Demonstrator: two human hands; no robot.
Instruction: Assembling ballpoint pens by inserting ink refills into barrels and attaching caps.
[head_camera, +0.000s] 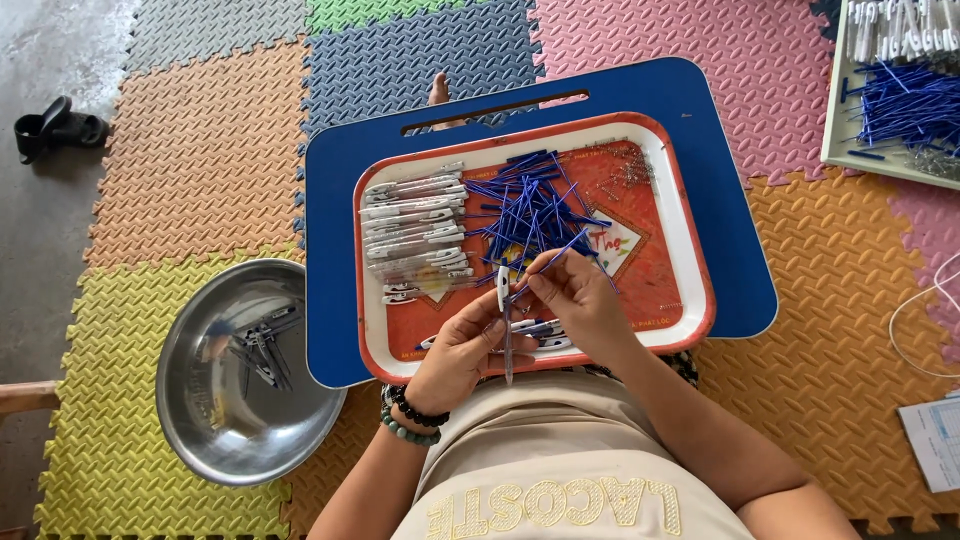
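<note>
now my left hand (462, 352) pinches a clear plastic pen barrel (506, 325) upright over the red, white-rimmed tray (690, 250). my right hand (578, 298) pinches a thin blue ink refill (548, 262) at the barrel's top, beside the heap of blue refills (525, 205).

Few printed surfaces. The red tray (690, 290) on my blue lap table (730, 200) had a white rim and a printed label panel (622, 243) in its middle: a pale diamond shape with lettering, partly hidden under blue refills. Small pale print ran along the tray's lower red border. A white paper sheet (935, 440) with a printed grid lay on the floor mat at the far right edge, cut off. No screens, no packages seen.
</note>
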